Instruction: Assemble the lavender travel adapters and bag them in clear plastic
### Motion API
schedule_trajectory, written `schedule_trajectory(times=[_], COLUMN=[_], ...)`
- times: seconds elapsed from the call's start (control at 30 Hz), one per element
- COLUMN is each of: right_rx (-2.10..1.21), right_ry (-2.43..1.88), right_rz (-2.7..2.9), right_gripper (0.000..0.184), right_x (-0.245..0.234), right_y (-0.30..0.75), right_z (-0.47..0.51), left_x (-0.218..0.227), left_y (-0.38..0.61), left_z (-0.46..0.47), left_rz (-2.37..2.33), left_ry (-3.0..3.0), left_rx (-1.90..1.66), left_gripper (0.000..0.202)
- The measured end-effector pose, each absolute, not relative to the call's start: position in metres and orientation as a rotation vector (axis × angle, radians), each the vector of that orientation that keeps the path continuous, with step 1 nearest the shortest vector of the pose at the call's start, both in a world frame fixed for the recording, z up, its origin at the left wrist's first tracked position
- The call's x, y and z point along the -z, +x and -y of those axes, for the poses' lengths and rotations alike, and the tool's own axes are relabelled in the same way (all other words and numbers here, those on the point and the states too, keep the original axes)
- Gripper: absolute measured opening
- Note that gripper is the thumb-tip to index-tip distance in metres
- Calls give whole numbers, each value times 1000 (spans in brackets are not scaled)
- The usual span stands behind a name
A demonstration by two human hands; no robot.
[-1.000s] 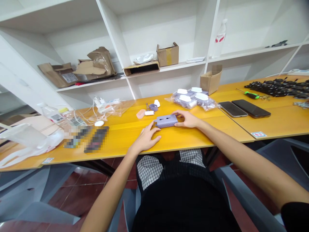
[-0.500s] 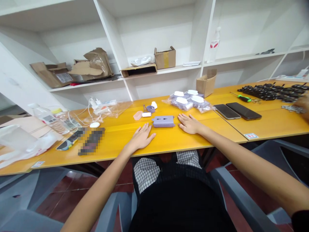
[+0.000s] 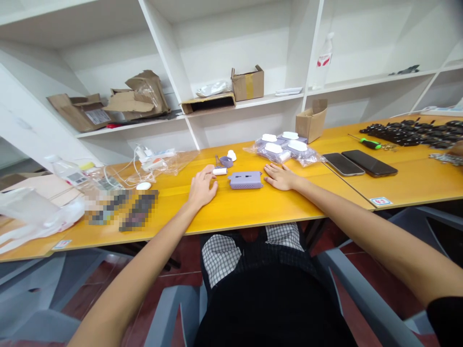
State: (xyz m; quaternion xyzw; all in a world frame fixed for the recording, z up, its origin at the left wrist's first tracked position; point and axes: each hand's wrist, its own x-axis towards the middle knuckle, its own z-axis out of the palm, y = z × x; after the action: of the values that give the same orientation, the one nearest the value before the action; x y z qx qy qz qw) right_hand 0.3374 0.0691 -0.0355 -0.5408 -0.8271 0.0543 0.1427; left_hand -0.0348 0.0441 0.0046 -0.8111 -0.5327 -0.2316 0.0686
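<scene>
A purple plastic box [image 3: 245, 180] with two dark slots on top rests on the table between my hands. My left hand [image 3: 202, 188] is to its left, fingers apart and reaching over the spot of a flat pinkish piece, which it now hides; whether it touches that piece I cannot tell. Just past its fingertips lies a small white cylinder [image 3: 220, 171]. Behind that are a purple curved part [image 3: 226, 162] and a small white part [image 3: 232, 155]. My right hand [image 3: 279, 177] lies flat beside the box's right end, fingers spread, holding nothing.
Bagged purple parts with white tops [image 3: 274, 148] sit at the back. Two phones [image 3: 369, 163], a green screwdriver [image 3: 371, 143] and many black parts [image 3: 408, 132] are on the right. Cables, a clear bottle [image 3: 67, 171] and a plastic bag [image 3: 43, 219] occupy the left. Shelves [image 3: 249, 102] stand behind.
My left hand has moved left and forward, away from the purple box and over the pinkish piece. My right hand stays flat in place. The view has shifted slightly.
</scene>
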Motion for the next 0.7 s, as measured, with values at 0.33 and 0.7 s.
schedule_trajectory(times=[0.33,0.7], right_rx=[-102,-260], right_ry=[-1516,-1212], right_rz=[2343,2327], right_gripper=[53,59], right_x=[30,10], right_y=[332,318], right_z=[-79,-49], left_x=[-1,0], left_y=[-52,-67], left_z=[-107,-111], left_rz=[1879,1841], left_ry=[-2352,-2445], left_rx=[573,815], left_gripper=[63,46])
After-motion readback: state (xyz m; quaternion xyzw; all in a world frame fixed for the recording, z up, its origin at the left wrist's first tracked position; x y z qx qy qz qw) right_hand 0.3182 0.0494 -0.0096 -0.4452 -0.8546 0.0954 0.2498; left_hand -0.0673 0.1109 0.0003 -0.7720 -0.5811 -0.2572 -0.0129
